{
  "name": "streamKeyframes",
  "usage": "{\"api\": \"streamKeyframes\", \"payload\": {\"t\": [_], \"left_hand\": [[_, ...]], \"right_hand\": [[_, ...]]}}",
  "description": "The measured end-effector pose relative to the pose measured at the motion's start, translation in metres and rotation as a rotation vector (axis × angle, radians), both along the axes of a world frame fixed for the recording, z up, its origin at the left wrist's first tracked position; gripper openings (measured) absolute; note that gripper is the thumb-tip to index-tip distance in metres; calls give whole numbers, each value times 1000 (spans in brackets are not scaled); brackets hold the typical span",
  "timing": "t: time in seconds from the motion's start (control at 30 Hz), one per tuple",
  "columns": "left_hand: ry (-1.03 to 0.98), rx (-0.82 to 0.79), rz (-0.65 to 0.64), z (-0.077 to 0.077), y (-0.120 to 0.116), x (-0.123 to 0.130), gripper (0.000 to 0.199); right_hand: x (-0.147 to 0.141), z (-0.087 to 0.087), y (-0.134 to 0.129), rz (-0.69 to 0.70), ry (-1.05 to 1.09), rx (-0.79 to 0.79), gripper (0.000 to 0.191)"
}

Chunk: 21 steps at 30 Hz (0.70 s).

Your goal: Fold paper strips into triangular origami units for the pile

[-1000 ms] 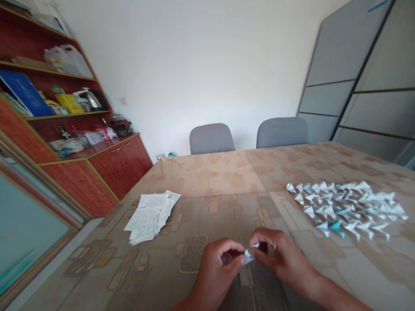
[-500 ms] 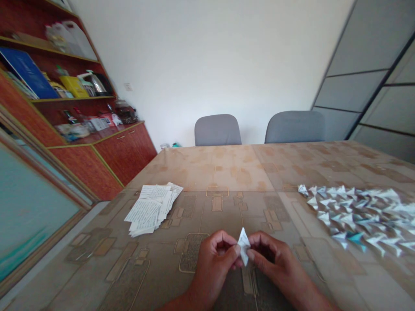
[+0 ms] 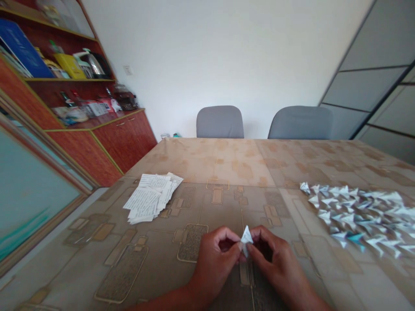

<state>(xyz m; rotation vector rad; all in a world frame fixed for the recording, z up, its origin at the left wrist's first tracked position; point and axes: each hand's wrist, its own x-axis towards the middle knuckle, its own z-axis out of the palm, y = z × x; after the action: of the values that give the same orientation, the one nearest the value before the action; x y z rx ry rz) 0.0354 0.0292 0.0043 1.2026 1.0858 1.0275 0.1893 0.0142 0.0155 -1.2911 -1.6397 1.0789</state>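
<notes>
A small folded paper piece (image 3: 247, 236) with a pointed top is pinched between both hands near the table's front. My left hand (image 3: 216, 255) grips its left side with thumb and fingertips. From the right, my right hand (image 3: 275, 255) presses thumb and fingers on the other side. The fingertips partly cover the paper's lower part. A loose stack of printed paper slips (image 3: 152, 198) lies to the left on the table. Several rows of folded paper pieces (image 3: 359, 216) stand at the right.
The patterned table (image 3: 194, 162) reaches back to two grey chairs (image 3: 220, 122) (image 3: 301, 122) at its far edge. On the left is a red-brown cabinet (image 3: 123, 138) with shelves of bottles and a kettle. A white wall is behind.
The view has tilted down slightly. Both thumbs have shifted on the folded paper, and its lower point is now more covered by the fingers.
</notes>
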Motion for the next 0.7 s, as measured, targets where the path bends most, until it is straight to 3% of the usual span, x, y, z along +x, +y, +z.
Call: {"api": "streamKeyframes", "payload": {"t": [0.4,0.57,0.7], "left_hand": [[19,3,-24,2,0,1,11],[-72,-54,-27,3,4,0,12],[-108,-74,-48,4,7,-2,14]], "right_hand": [[-1,1,-1,-5,-32,35,16],[2,5,-2,97,117,32,13],[4,2,-3,91,153,39,11]]}}
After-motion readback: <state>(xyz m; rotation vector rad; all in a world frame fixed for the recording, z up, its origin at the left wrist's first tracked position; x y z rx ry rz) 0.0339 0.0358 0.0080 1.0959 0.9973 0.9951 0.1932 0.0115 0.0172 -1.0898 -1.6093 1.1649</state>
